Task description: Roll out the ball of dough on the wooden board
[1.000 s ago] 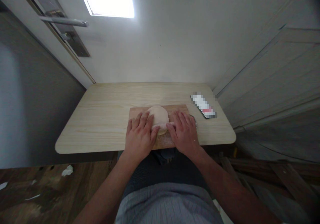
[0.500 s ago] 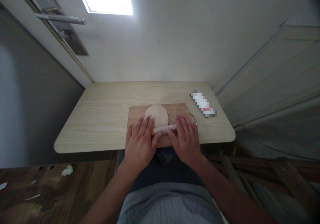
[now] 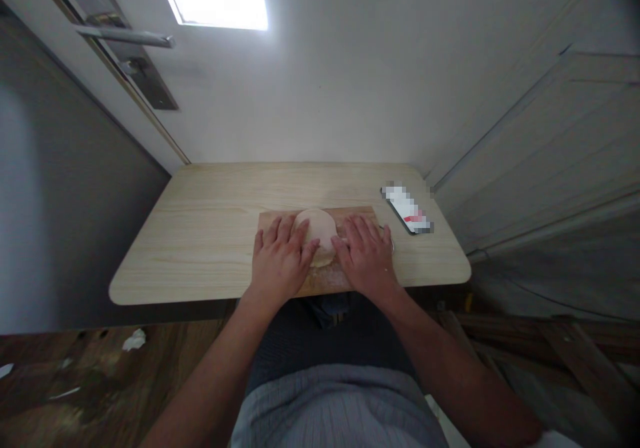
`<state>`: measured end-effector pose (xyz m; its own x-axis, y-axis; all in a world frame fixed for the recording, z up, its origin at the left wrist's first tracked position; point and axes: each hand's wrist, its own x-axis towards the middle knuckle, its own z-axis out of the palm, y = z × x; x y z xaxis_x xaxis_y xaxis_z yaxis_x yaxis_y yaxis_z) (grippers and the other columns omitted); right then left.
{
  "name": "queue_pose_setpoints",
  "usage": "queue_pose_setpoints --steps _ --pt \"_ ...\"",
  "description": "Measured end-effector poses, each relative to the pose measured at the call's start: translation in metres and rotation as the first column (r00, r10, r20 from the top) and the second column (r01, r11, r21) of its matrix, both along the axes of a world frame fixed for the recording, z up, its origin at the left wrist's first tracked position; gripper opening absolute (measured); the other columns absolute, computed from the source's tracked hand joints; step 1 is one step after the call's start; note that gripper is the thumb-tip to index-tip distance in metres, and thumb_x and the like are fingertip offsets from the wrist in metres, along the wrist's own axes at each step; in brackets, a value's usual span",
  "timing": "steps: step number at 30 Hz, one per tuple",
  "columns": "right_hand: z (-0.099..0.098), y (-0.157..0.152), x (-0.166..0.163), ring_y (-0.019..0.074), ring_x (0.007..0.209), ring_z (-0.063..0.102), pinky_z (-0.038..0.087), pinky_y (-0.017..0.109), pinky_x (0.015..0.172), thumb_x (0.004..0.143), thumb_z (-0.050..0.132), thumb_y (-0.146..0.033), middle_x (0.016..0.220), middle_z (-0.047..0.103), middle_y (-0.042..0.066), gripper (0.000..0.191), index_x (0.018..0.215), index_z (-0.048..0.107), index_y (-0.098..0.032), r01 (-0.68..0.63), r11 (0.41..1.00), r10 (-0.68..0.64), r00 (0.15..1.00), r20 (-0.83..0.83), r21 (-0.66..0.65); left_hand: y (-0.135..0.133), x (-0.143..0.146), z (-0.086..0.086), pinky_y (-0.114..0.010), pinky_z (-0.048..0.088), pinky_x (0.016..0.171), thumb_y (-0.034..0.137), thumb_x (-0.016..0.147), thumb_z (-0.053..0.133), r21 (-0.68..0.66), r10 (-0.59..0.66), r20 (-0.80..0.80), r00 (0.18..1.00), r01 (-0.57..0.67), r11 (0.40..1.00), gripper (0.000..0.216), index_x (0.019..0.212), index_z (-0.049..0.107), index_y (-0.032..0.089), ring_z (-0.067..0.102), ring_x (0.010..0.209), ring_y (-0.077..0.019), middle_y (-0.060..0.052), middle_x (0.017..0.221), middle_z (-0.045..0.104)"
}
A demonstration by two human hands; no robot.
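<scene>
A flat round of pale dough [image 3: 319, 223] lies on a wooden cutting board [image 3: 325, 279]. Across it runs a pale rolling pin [image 3: 327, 241], hard to tell from the dough and mostly covered by my hands. My left hand [image 3: 281, 256] rests flat over the pin's left end, fingers spread forward, thumb by the dough's middle. Over the right end lies my right hand [image 3: 364, 251], its fingers stretched out too and its thumb at the dough's right edge. Neither hand is wrapped round the pin.
The board sits at the front edge of a light wood table [image 3: 200, 235]. A phone [image 3: 407, 209] with a blurred screen lies to the right. Behind stands a white door with a metal handle [image 3: 125, 35]. A metal loop [image 3: 393, 243] sticks out from the board's right side.
Both hands have moved forward, away from me, with the rolling pin, which has gone from the dough's near edge onto its middle. The dough's near part now shows behind it.
</scene>
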<state>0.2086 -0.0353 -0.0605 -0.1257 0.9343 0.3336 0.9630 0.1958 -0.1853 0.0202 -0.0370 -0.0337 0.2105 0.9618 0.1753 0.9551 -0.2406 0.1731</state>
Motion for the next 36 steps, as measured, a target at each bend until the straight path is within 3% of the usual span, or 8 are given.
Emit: queue_pose_setpoints --steps 11,18,28,36 --pt "0.007 0.033 -0.006 0.0322 0.14 0.044 0.02 0.059 0.117 0.108 0.031 -0.049 0.149 0.057 0.008 0.05 0.143 0.055 -0.023 0.008 0.998 -0.006 0.999 0.035 -0.056 0.034 -0.006 -0.003 -0.055 0.033 0.117 0.053 0.105 0.027 -0.042 -0.011 -0.03 0.999 0.009 0.999 0.056 0.148 0.05 0.027 0.041 0.145 -0.032 -0.009 0.16 0.045" --pt "0.004 0.051 -0.007 0.0343 0.139 0.045 0.022 0.059 0.115 0.108 0.027 -0.052 0.148 0.058 0.011 0.055 0.145 0.054 -0.021 0.001 0.998 0.004 0.998 0.065 -0.067 0.051 -0.007 -0.001 -0.054 0.035 0.114 0.05 0.105 0.024 -0.098 -0.015 -0.016 1.0 0.013 0.995 0.055 0.147 0.051 0.028 0.042 0.145 -0.0304 -0.009 0.157 0.048" --pt "0.005 0.074 -0.011 0.0338 0.137 0.046 0.025 0.06 0.114 0.106 0.031 -0.052 0.148 0.057 0.01 0.053 0.145 0.053 -0.024 0.019 0.993 -0.012 0.998 0.061 -0.113 0.076 -0.011 -0.001 -0.066 0.032 0.112 0.052 0.104 0.021 -0.195 -0.017 -0.038 0.999 0.01 0.981 0.056 0.149 0.048 0.032 0.042 0.143 -0.0342 -0.009 0.157 0.048" --pt "0.008 0.075 -0.011 0.034 0.138 0.044 0.023 0.06 0.115 0.106 0.03 -0.052 0.151 0.055 0.011 0.055 0.146 0.052 -0.023 0.016 0.99 -0.006 0.997 0.073 -0.138 0.069 -0.01 0.001 -0.056 0.038 0.108 0.049 0.104 0.03 -0.198 0.029 -0.05 0.998 -0.038 0.98 0.05 0.146 0.051 0.033 0.05 0.132 -0.0327 -0.011 0.148 0.055"
